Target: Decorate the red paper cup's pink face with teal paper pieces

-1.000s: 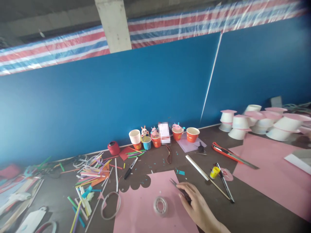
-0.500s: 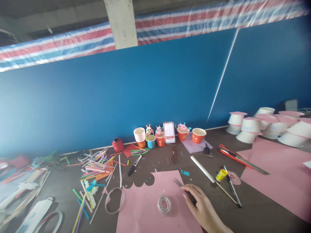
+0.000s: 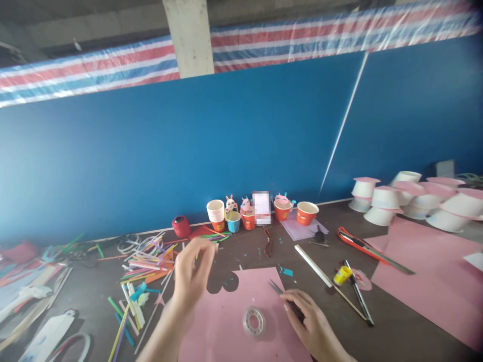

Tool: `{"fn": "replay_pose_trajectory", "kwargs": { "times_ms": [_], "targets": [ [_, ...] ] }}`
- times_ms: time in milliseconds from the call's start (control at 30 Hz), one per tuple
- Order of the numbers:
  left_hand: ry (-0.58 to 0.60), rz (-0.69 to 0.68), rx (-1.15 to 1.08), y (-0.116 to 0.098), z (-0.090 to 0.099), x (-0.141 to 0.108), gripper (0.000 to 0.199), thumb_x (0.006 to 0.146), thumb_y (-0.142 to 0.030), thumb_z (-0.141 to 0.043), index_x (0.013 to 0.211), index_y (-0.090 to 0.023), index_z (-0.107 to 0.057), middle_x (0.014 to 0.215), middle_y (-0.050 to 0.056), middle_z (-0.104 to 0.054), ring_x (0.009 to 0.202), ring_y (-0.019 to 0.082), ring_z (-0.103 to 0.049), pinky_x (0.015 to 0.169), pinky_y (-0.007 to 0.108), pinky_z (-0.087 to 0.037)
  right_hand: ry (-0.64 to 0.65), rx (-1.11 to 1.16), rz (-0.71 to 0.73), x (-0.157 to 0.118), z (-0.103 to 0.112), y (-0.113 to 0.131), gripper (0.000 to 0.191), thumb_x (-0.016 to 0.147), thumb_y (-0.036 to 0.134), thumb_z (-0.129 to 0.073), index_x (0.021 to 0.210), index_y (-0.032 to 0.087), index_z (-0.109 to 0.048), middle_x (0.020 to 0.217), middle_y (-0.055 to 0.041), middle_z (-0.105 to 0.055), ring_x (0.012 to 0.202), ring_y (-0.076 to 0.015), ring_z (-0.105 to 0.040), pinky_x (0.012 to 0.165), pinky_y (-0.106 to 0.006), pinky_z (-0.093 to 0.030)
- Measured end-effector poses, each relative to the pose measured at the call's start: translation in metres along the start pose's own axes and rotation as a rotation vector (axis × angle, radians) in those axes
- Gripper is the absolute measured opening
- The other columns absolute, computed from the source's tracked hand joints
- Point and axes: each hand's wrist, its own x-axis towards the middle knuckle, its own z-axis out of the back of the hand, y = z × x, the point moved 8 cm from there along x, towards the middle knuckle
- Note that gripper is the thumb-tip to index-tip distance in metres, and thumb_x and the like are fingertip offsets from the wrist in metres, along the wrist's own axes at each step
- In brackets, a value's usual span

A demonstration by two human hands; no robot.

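Observation:
My right hand (image 3: 317,322) rests over the right edge of a pink paper sheet (image 3: 219,322) and holds dark-handled scissors (image 3: 277,288), blades pointing up and left. Raised above the sheet's left side is my left hand (image 3: 192,271), its fingers bent together in a pinch. Whether a small thing is between those fingertips I cannot make out. A clear tape roll (image 3: 246,322) lies on the sheet, left of the scissors. Rounded bites are cut from the sheet's top left edge.
Paper cups (image 3: 307,213) and small figures in cups line the blue wall. Colourful strips (image 3: 145,264) lie in a heap at left. At right are a red-handled cutter (image 3: 362,246), a yellow tub (image 3: 342,275), a pen (image 3: 358,294), a larger pink sheet (image 3: 433,281) and stacked white cups (image 3: 383,206).
My left hand has come into view from below and now hangs over the left part of the pink sheet, covering the pen and ring there. My right hand stays on the scissors.

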Motion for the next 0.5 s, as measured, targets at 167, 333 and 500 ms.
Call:
{"fn": "replay_pose_trajectory", "kwargs": {
  "times_ms": [167,333,500],
  "targets": [
    [0.069,-0.038,0.665,0.029,-0.022,0.071,0.031,0.082,-0.02,-0.043,0.111,-0.011,-0.054,0.116,0.012,-0.054,0.108,0.021,-0.048,0.094,0.03,-0.034,0.026,0.012,-0.011,0.002,-0.001,0.0,0.017,0.084,0.025,-0.042,0.089,0.019,-0.058,0.093,-0.0102,-0.06,0.09,-0.0216,-0.058,0.081,-0.037,-0.048],
    [0.194,0.01,0.868,0.067,-0.046,0.102,0.026,0.078,-0.019,-0.05,0.1,-0.011,-0.061,0.104,0.015,-0.06,0.1,0.025,-0.053,0.084,0.032,-0.04,-0.008,0.028,-0.007,0.004,0.004,0.005,0.016,0.082,0.024,-0.044,0.085,0.02,-0.059,0.09,-0.0087,-0.061,0.085,-0.0206,-0.059,0.078,-0.035,-0.049],
    [0.232,0.025,0.968,0.075,-0.053,0.107,0.024,0.077,-0.017,-0.05,0.097,-0.011,-0.063,0.11,0.017,-0.056,0.105,0.027,-0.05,0.084,0.033,-0.039,0.004,0.038,-0.017,0.004,0.002,0.004,0.016,0.083,0.023,-0.043,0.086,0.02,-0.058,0.09,-0.008,-0.06,0.085,-0.0191,-0.059,0.077,-0.032,-0.049]
  ]
}}
